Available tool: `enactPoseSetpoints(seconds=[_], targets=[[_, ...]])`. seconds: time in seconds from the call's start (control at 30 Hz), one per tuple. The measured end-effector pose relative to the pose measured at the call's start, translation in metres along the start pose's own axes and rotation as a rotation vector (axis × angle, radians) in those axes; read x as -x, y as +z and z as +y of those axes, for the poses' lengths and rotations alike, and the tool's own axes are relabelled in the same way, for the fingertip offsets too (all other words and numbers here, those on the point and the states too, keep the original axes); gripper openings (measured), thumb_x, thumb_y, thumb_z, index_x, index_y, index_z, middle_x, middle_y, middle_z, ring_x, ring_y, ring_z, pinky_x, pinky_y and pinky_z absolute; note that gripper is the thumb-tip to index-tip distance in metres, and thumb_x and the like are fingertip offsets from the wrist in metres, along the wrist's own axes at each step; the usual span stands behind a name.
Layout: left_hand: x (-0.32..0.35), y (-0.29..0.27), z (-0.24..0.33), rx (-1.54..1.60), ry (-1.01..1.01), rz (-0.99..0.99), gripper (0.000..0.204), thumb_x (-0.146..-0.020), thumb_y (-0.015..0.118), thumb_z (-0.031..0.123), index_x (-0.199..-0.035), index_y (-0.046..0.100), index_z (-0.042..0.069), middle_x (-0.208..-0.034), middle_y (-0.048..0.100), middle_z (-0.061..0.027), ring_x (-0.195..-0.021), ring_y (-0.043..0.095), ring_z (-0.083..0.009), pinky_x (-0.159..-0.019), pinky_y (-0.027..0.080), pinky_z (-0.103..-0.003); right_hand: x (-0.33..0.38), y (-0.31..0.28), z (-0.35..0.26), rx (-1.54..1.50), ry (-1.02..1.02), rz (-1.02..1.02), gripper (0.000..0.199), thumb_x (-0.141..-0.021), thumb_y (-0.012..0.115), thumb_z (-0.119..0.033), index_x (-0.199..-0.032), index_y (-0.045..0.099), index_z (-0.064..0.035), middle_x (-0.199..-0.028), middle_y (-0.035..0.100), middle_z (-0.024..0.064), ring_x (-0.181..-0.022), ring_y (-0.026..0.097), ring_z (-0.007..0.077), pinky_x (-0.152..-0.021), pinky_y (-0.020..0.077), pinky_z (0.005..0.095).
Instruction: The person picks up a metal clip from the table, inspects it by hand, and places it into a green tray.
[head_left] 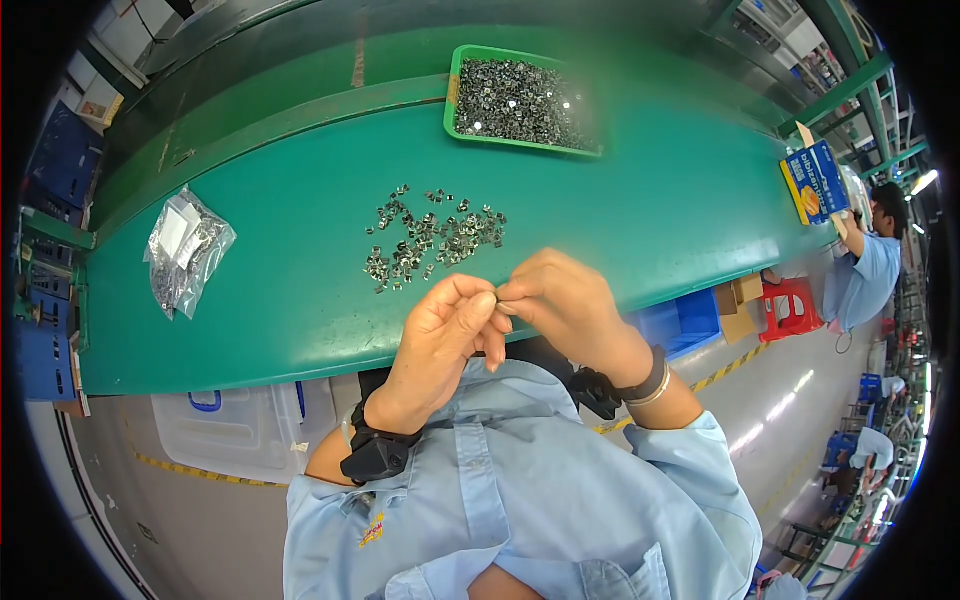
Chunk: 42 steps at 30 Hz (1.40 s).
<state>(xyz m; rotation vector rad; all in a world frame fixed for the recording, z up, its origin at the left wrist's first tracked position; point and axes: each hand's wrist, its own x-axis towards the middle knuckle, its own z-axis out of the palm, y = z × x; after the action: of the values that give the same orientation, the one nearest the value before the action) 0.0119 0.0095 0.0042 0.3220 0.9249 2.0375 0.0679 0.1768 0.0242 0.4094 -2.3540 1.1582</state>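
My left hand and my right hand meet fingertip to fingertip in front of my chest, over the near edge of the green table. Both are closed in a pinch on what looks like a small metal piece, mostly covered by the fingers. Just beyond my hands, a loose pile of small shiny metal pieces lies spread on the tabletop. Farther back stands a green tray filled with many more of these pieces.
On the left of the green table lies a clear plastic bag with a white label. A blue and yellow box stands at the right end, near another person. Below are a blue bin, a red stool and a clear lidded box.
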Motion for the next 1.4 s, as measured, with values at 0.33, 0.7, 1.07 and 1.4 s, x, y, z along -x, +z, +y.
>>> enactPoseSetpoints(seconds=[0.33,0.7,1.07,1.4], targets=[[-0.002,-0.010,-0.008,0.126,0.003,-0.092,0.012,-0.094,0.053,0.018,-0.094,0.052,0.006,-0.077,0.061,-0.0074,-0.059,0.056,-0.0133,-0.053,0.046,-0.026,0.010,0.007,-0.005,-0.122,0.055,0.058,0.021,-0.072,0.071,0.001,-0.090,0.062,-0.0048,-0.082,0.062,0.0074,-0.074,0.060,0.0215,-0.061,0.0480,0.0300],[-0.001,0.004,-0.001,-0.202,0.005,0.022,0.012,-0.094,0.053,0.017,-0.092,0.052,0.006,-0.073,0.060,-0.0072,-0.058,0.055,-0.0125,-0.053,0.045,-0.025,0.019,0.002,0.002,0.012,-0.011,0.079,0.018,-0.074,0.069,0.001,-0.090,0.061,-0.0050,-0.084,0.063,0.0076,-0.075,0.060,0.0227,-0.063,0.0485,0.0310],[-0.003,-0.003,-0.013,0.340,-0.073,-0.177,0.013,-0.094,0.053,0.020,-0.094,0.052,0.007,-0.072,0.061,-0.0082,-0.054,0.053,-0.0157,-0.051,0.043,-0.029,0.019,0.011,-0.002,-0.162,0.027,0.148,0.020,-0.074,0.069,0.000,-0.091,0.059,-0.0061,-0.082,0.062,0.0077,-0.072,0.059,0.0218,-0.061,0.0474,0.0303],[-0.003,-0.006,-0.001,0.121,-0.073,-0.126,0.017,-0.094,0.053,0.023,-0.089,0.048,0.008,-0.066,0.057,-0.0060,-0.052,0.054,-0.0173,-0.047,0.041,-0.030,0.018,0.014,0.000,-0.155,0.000,0.100,0.019,-0.076,0.068,0.002,-0.090,0.058,-0.0056,-0.083,0.062,0.0078,-0.072,0.059,0.0205,-0.061,0.0470,0.0294]])
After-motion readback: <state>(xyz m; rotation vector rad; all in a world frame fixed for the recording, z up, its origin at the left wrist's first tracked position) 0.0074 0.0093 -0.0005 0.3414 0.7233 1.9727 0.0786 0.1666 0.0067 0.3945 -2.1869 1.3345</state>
